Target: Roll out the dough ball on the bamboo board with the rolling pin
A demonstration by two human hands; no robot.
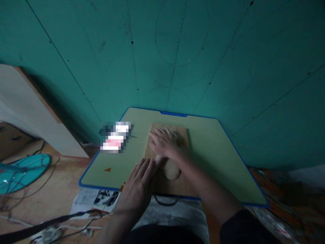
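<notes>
Apparently, a pressing or rolling step is in hand: the bare right hand (164, 142) lies palm down, fingers slightly spread, over the rectangular brown wooden board (175, 188), while the bare left hand (141, 176) reaches over its left edge, fingers together. What either palm covers or grips, I cannot tell. The next move seems to call for even pressure. The rounded, pale, dough-like piece (171, 170) lies on the board, right of the left hand and just nearer the person than the right.

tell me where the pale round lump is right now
In the head view, the pale round lump lies below centre on the near part of the wooden board, between the left hand and the right forearm.
</notes>
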